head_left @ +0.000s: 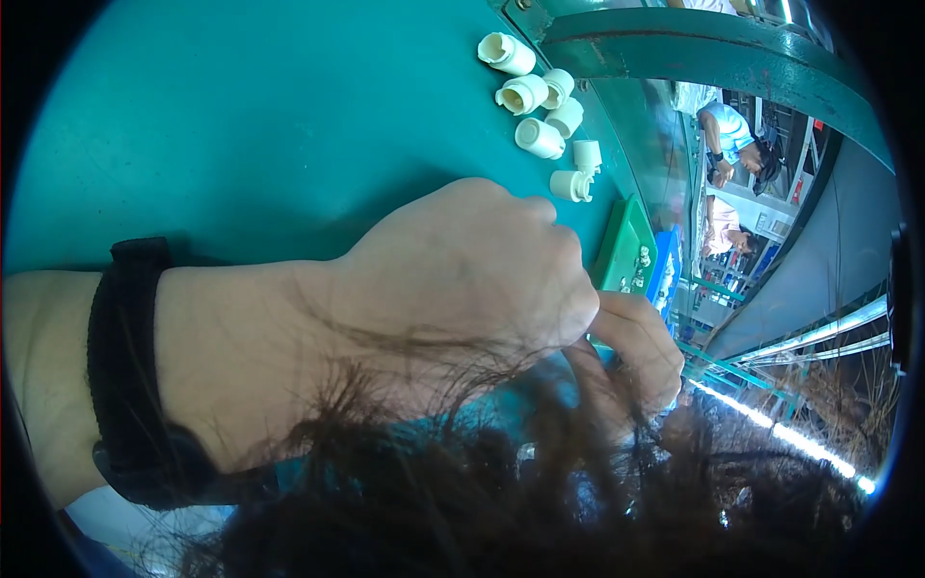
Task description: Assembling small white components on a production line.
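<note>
My left hand (472, 270) reaches across from the left edge, back of the hand showing, with a black strap (125, 376) round the wrist. Its fingers are curled in and closed; whatever they hold is hidden behind the knuckles. Just beyond it is my right hand (641, 352), fingers bent and drawn together against the left, partly covered by dark hair. What lies between the two hands cannot be seen. Past the left knuckles several short cream plastic sleeves (540, 139), hollow with notched rims, lie scattered on the green tabletop (241, 125).
Beside the hands stands a green tray (617, 241) with small shiny parts, and a blue tray (667, 265) behind it. A green metal frame bar (694, 43) curves along the far side. Two people (737, 140) work beyond. Dark hair (434, 511) blocks the lower view.
</note>
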`<state>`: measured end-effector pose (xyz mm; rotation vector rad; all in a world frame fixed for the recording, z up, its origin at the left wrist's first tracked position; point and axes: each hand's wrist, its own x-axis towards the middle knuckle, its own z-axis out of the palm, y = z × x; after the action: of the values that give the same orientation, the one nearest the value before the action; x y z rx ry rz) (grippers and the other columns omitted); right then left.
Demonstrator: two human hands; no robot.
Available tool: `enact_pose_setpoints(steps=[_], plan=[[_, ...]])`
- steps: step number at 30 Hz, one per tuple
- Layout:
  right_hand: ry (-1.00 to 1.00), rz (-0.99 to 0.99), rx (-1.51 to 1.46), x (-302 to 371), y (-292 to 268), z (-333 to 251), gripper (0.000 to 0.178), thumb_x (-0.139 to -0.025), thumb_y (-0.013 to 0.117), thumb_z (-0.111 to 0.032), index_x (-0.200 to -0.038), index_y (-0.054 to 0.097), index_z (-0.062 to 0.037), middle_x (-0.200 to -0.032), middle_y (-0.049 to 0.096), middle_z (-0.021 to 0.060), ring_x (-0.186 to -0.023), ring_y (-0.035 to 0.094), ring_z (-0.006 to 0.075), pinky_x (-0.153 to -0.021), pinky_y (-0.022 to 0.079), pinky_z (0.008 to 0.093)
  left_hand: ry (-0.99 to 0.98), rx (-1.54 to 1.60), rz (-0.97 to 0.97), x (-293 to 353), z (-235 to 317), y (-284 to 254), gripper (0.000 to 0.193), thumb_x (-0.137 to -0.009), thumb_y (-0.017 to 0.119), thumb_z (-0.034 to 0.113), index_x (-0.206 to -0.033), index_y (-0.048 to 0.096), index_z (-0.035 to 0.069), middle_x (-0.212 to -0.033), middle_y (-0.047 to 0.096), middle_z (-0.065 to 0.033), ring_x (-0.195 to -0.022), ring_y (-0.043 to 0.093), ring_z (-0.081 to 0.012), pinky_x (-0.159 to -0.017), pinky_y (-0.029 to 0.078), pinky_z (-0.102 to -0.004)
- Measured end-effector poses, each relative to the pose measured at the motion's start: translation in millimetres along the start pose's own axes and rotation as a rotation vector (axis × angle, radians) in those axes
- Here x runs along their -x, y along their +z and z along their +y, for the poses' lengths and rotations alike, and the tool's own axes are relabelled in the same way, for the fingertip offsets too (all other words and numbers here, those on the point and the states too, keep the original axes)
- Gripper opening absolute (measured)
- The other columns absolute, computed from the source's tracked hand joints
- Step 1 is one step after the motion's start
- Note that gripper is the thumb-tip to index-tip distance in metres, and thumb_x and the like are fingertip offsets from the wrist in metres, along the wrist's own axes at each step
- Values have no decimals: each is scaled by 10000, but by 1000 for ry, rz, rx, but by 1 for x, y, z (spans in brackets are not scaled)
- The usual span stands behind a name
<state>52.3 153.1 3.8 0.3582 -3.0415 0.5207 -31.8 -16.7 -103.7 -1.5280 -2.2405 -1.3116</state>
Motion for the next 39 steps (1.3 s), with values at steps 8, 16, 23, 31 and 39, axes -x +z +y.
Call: enact_pose_setpoints(steps=[8, 16, 23, 31, 39], plan=[[11, -19, 10, -1, 0, -2, 241, -686, 865, -5, -911, 778, 14, -923, 738, 129, -802, 710, 230, -685, 550, 308, -9, 5, -14, -2, 0, 0, 134, -763, 727, 206, -710, 649, 110, -739, 612, -22, -757, 654, -182, -574, 543, -318], [43, -40, -28, 7, 0, 4, 212, -706, 850, -8, -907, 786, 11, -929, 740, 126, -797, 707, 231, -683, 547, 309, 10, 3, -16, -1, 0, -1, 135, -789, 728, 200, -710, 667, 109, -731, 640, -46, -769, 687, -207, -579, 551, -345], [59, -40, -80, 9, 3, 1, 185, -724, 840, 10, -901, 788, 9, -936, 741, 122, -802, 705, 217, -682, 541, 297, -10, 7, 6, 4, 2, 1, 132, -733, 737, 188, -711, 631, 112, -750, 589, 4, -746, 623, -160, -579, 541, -299], [19, -32, -111, -3, 2, 4, 180, -737, 845, 17, -909, 789, 10, -938, 738, 113, -816, 701, 205, -693, 539, 287, 6, 4, 30, 1, 0, 2, 127, -727, 739, 177, -724, 637, 101, -755, 594, -1, -753, 628, -165, -586, 545, -308], [106, -53, -214, -2, 3, 16, 224, -723, 871, -18, -931, 793, 8, -941, 740, 121, -825, 704, 217, -725, 543, 299, 4, 29, -15, -2, -1, 1, 135, -729, 738, 185, -750, 640, 95, -757, 593, -4, -757, 629, -171, -592, 541, -310]])
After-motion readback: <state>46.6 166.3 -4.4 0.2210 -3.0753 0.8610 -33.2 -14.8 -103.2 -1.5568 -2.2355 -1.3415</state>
